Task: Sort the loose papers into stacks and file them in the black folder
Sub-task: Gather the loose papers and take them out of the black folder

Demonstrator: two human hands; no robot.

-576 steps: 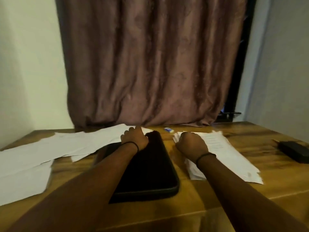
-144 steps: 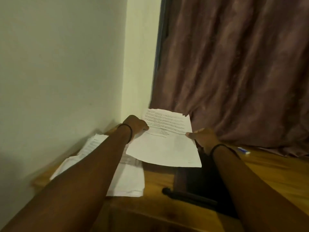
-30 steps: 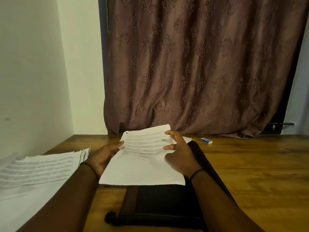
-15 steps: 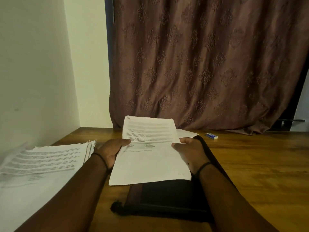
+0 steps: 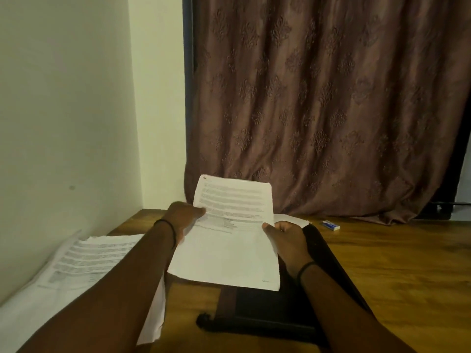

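The left hand (image 5: 184, 220) and right hand (image 5: 285, 238) pinched a thin printed sheet (image 5: 229, 245) by its sides above the flat black folder (image 5: 275, 309) on the wooden table (image 5: 382, 263); a white paper stack (image 5: 84, 258) lay left.

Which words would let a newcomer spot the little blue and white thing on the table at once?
Start at the brown curtain behind the wooden table. Follow its hem down to the tabletop, just right of the black folder. There lies a small block, the only blue and white item and the smallest thing there.
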